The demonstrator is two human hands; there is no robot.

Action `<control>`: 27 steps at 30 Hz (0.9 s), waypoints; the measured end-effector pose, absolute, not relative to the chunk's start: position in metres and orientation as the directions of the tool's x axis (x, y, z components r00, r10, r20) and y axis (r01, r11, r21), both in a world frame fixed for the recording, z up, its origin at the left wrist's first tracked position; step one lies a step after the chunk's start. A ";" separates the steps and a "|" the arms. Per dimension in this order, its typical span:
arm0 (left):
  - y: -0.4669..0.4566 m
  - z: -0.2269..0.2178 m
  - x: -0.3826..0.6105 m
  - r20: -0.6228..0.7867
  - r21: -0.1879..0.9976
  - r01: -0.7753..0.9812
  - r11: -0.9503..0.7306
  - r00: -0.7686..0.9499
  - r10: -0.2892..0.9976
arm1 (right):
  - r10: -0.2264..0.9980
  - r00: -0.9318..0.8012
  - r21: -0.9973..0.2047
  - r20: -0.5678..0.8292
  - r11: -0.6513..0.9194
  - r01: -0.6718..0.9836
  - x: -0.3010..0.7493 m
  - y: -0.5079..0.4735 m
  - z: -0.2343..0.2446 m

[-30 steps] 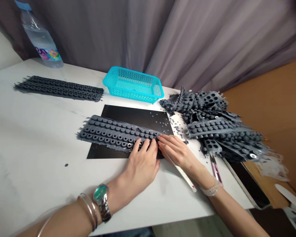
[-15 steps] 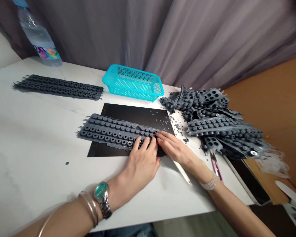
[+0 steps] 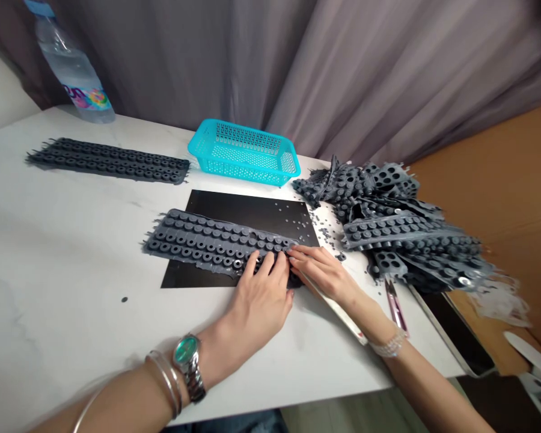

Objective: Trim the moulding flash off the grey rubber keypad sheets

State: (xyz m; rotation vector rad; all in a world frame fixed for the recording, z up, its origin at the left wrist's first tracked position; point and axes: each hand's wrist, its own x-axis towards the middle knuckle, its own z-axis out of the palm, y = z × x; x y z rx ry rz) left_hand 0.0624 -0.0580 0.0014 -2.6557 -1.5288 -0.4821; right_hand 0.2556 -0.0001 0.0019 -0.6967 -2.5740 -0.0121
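Observation:
A dark grey rubber sheet [image 3: 207, 240] with rows of round studs lies at a slant on a black mat [image 3: 234, 204]. My left hand [image 3: 261, 294] bears down on its right part, fingers bent over the studs and thumb near the close edge. Beside it, my right hand [image 3: 327, 273] is closed around a slim white pencil-like stick [image 3: 342, 316]. The stick's far end is hidden under my fingers at the sheet's right end. Small dark discs [image 3: 300, 224] are scattered on the mat's right side.
A turquoise basket [image 3: 243, 171] stands behind the mat. Another studded sheet [image 3: 112, 159] lies at left, near a water bottle [image 3: 83, 78]. Many rubber sheets form a heap [image 3: 401, 222] at right, with pink-handled thread snips [image 3: 395, 307] in front. A grey curtain [image 3: 234, 60] hangs behind.
The white stick has swung so that its near end lies further right and closer to my right wrist. My right hand has shifted slightly; the left hand and sheet stay nearly the same.

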 end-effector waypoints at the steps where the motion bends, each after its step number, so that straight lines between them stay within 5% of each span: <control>1: -0.058 0.001 0.062 0.285 0.117 0.850 -0.514 0.467 0.837 | 0.458 -0.777 -0.087 0.432 0.879 0.469 0.255 0.000 0.002; 16: -0.059 -0.001 0.062 0.303 0.111 0.846 -0.521 0.470 0.829 | 0.473 -0.834 0.003 0.283 0.870 0.494 0.254 -0.004 0.011; 27: -0.059 -0.001 0.062 0.306 0.098 0.849 -0.520 0.471 0.827 | 0.477 -0.811 -0.037 0.339 0.868 0.495 0.255 -0.005 0.009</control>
